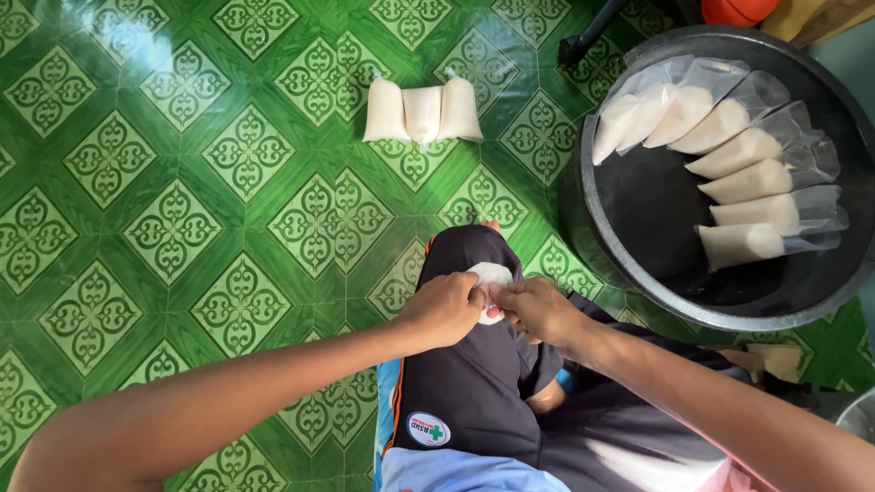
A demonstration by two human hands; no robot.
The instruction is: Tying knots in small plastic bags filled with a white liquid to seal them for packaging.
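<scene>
Both my hands meet over my raised knee, which is covered by dark shorts. My left hand (444,307) and my right hand (538,310) together grip a small clear plastic bag of white liquid (490,274), pinching its top between the fingers. Three filled, tied bags (422,111) lie side by side on the green patterned floor ahead of me.
A large black basin (638,214) stands at the right, with several open, filled bags (729,173) leaning along its far rim. A dark pole (588,32) and an orange object (738,9) sit at the top edge. A metal rim (857,415) shows at the lower right.
</scene>
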